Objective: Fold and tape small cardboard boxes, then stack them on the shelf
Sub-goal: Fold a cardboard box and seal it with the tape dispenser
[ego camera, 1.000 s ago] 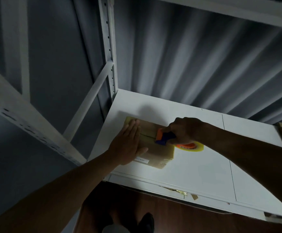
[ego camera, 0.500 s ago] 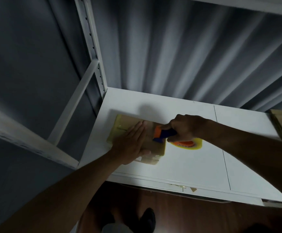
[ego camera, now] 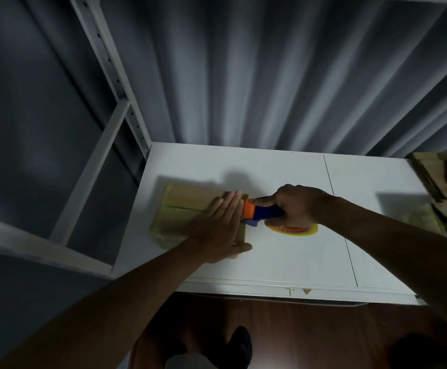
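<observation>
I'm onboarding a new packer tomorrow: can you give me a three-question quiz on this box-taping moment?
1. True or false: the left hand lies flat, fingers straight, on the small brown cardboard box.
2. What does the right hand grip?
A. scissors
B. the orange-and-blue tape dispenser with its yellow tape roll
C. a marker
3. Fill in: the box rests on the white ____, with more cardboard at its right end.

Key: 1 true; 2 B; 3 shelf board.
</observation>
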